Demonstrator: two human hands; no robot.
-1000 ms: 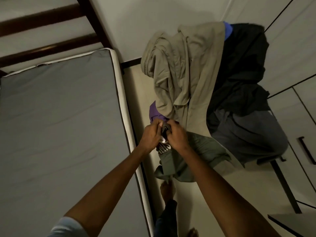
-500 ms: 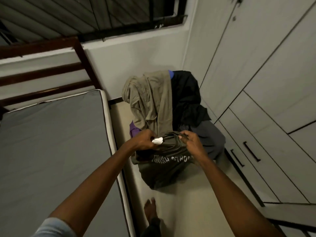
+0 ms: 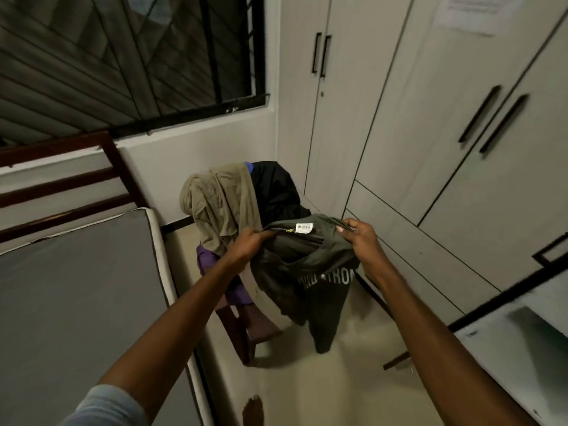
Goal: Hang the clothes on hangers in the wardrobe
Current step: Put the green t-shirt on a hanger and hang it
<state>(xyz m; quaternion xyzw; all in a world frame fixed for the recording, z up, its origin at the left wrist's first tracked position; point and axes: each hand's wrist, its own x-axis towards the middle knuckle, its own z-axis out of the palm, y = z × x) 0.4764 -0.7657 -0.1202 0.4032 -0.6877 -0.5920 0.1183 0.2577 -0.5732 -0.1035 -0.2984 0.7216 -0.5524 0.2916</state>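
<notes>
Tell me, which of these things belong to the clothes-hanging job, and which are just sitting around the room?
Part of the job:
- dark green T-shirt, held up by left hand and right hand
- pile of clothes on the chair
- wardrobe, doors closed

Just there:
- mattress
- window
- chair, only holding the pile

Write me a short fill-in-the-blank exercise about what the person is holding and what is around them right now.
1. Both the left hand and the right hand grip the dark olive printed T-shirt by its ____.
2. The white barcode tag sits between the two ____.
3. The beige crumpled garment is draped over a ____.
4. The white wardrobe doors with black bar handles are all ____.

Missing words: collar; hands; chair; closed
</notes>
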